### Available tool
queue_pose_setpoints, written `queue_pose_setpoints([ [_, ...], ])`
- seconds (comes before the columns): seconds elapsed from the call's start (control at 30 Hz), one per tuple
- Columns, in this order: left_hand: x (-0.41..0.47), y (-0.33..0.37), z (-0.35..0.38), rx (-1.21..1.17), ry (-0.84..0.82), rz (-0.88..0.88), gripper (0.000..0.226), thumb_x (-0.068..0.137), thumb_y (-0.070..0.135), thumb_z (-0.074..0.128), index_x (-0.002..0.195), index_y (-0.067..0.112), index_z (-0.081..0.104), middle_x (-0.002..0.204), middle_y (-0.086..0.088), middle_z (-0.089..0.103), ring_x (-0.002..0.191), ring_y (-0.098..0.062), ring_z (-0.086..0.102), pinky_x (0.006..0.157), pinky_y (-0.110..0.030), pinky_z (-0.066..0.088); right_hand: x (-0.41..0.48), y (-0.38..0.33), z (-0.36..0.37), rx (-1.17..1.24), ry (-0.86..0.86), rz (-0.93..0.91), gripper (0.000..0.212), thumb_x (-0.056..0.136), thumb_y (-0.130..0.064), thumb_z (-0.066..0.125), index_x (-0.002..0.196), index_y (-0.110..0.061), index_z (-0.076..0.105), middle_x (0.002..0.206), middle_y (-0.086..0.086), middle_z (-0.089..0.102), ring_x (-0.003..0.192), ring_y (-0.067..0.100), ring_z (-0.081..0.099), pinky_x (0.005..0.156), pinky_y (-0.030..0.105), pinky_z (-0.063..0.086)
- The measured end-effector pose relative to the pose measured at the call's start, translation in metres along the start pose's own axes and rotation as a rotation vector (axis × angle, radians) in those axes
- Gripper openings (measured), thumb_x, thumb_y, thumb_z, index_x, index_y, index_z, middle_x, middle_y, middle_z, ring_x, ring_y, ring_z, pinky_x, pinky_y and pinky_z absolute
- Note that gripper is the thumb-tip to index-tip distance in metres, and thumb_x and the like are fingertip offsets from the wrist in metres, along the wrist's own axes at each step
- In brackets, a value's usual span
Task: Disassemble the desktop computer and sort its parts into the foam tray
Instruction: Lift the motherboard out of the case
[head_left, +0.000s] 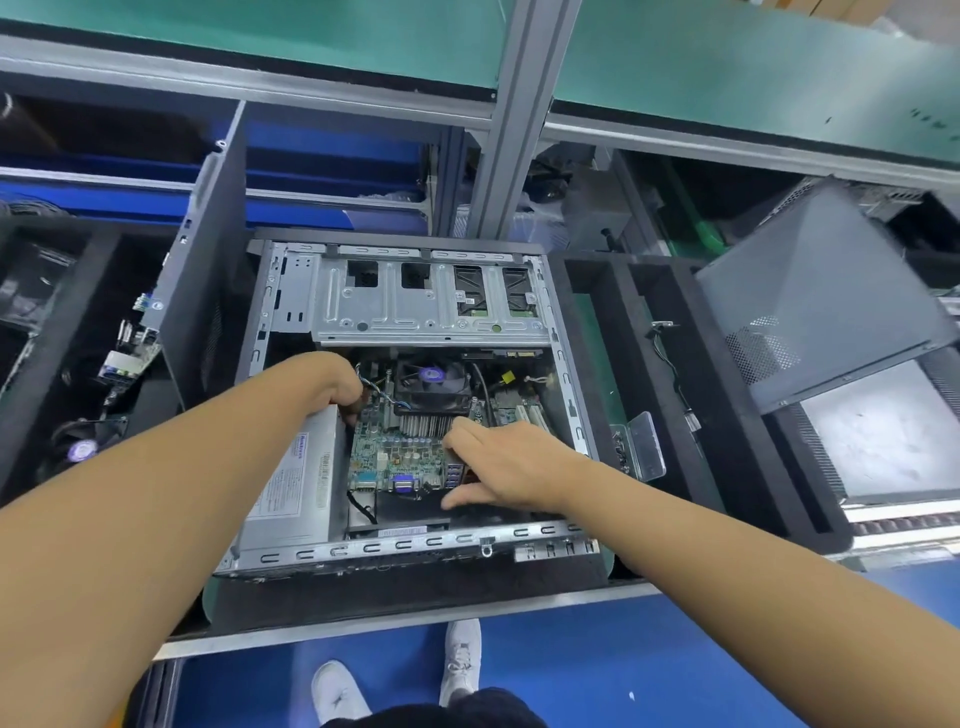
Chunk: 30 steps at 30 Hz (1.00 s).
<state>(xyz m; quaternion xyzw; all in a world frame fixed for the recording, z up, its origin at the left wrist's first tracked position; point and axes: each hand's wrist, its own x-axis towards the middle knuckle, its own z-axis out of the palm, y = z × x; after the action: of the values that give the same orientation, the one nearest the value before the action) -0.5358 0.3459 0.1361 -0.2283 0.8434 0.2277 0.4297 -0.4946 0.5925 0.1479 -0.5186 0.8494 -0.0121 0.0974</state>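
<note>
Green fibreglass, the motherboard (395, 457) lies flat inside the open desktop computer (415, 545), with the foam tray (737, 452) just beside the case. I judge it light, stiff and fragile, best lifted by its edges, never by the fan (434, 382). The left hand (337, 387) curls down beside the power supply (291, 483); I cannot tell what it pinches. The right hand (498, 462) rests spread on the board. Counted: 1 motherboard, 1 fan, 1 power supply, 2 hands.

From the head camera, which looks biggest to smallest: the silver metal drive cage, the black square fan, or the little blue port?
1. Silver metal drive cage
2. Black square fan
3. Little blue port, clearly the smallest
</note>
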Motion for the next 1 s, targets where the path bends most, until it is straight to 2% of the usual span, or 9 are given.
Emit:
queue_pose_setpoints([
  [0.07,-0.003,0.003,0.001,0.071,-0.017,-0.002,0.045,0.094,0.005,0.062,0.137,-0.006,0.049,0.151,-0.019,0.038,0.134,-0.037,0.039,0.105,-0.041,0.038,0.001,0.0,0.003,0.042,-0.013,0.006,0.051,0.096,-0.058,0.042,0.111,-0.01,0.046,0.102,0.002,0.049,0.053,0.017,0.04,0.047,0.03,0.027],
  [0.13,0.002,0.002,0.0,0.137,-0.024,0.02,0.05,0.092,0.006,0.066,0.138,-0.005,0.048,0.149,-0.019,0.038,0.13,-0.037,0.041,0.103,-0.042,0.04,0.003,-0.002,0.004,0.064,0.0,0.034,0.045,0.096,-0.056,0.048,0.11,-0.013,0.045,0.101,0.0,0.051,0.058,0.019,0.047,0.05,0.031,0.03],
  [0.2,0.005,-0.001,-0.003,0.173,-0.024,0.049,0.037,0.09,0.008,0.068,0.125,-0.002,0.058,0.142,-0.019,0.044,0.117,-0.035,0.049,0.094,-0.04,0.046,0.006,-0.005,0.005,0.049,-0.001,0.049,0.043,0.094,-0.055,0.052,0.106,-0.015,0.044,0.098,0.0,0.053,0.059,0.021,0.05,0.05,0.033,0.037],
  [0.27,0.01,-0.006,-0.004,0.185,0.007,0.084,0.01,0.09,0.011,0.069,0.093,0.002,0.066,0.127,-0.018,0.055,0.094,-0.028,0.055,0.075,-0.033,0.049,0.008,-0.01,0.005,0.019,-0.008,0.027,0.042,0.094,-0.054,0.053,0.103,-0.014,0.044,0.094,0.0,0.052,0.057,0.022,0.051,0.048,0.034,0.041],
  [0.3,0.011,-0.009,-0.004,0.194,0.02,0.102,0.01,0.09,0.013,0.068,0.086,0.005,0.067,0.119,-0.017,0.06,0.086,-0.025,0.057,0.068,-0.032,0.05,0.008,-0.012,0.006,0.008,-0.005,0.009,0.041,0.094,-0.052,0.054,0.102,-0.013,0.044,0.092,0.001,0.051,0.055,0.021,0.049,0.046,0.033,0.04],
  [0.43,0.019,-0.016,-0.006,0.156,0.014,0.172,0.025,0.097,0.015,0.058,0.11,-0.003,0.069,0.12,-0.021,0.063,0.116,-0.033,0.06,0.097,-0.041,0.048,0.006,-0.019,0.004,-0.068,-0.001,-0.053,0.039,0.095,-0.048,0.055,0.103,-0.011,0.044,0.094,0.001,0.048,0.05,0.014,0.041,0.037,0.029,0.033],
  [0.63,0.012,-0.019,-0.008,0.076,-0.011,0.154,0.022,0.094,0.01,0.06,0.073,0.007,0.067,0.11,-0.018,0.063,0.095,-0.031,0.061,0.08,-0.039,0.051,0.005,-0.014,-0.007,-0.021,-0.022,-0.011,0.042,0.094,-0.055,0.051,0.101,-0.015,0.042,0.094,-0.001,0.05,0.054,0.018,0.045,0.045,0.032,0.038],
  [0.77,0.008,-0.022,-0.017,-0.103,-0.038,0.105,0.021,0.094,0.011,0.057,0.077,0.005,0.07,0.106,-0.015,0.068,0.085,-0.026,0.056,0.074,-0.035,0.047,0.003,-0.011,-0.011,0.007,-0.016,0.047,0.044,0.094,-0.058,0.049,0.103,-0.016,0.042,0.095,-0.002,0.051,0.058,0.02,0.047,0.05,0.031,0.028],
  [1.0,-0.001,-0.022,-0.016,-0.141,-0.009,0.061,0.017,0.093,0.014,0.059,0.081,0.007,0.068,0.093,-0.01,0.066,0.074,-0.022,0.056,0.059,-0.029,0.042,-0.003,-0.018,-0.012,0.085,0.03,0.118,0.039,0.092,-0.059,0.052,0.101,-0.022,0.041,0.086,-0.013,0.037,0.057,0.015,0.041,0.051,0.032,0.035],
])
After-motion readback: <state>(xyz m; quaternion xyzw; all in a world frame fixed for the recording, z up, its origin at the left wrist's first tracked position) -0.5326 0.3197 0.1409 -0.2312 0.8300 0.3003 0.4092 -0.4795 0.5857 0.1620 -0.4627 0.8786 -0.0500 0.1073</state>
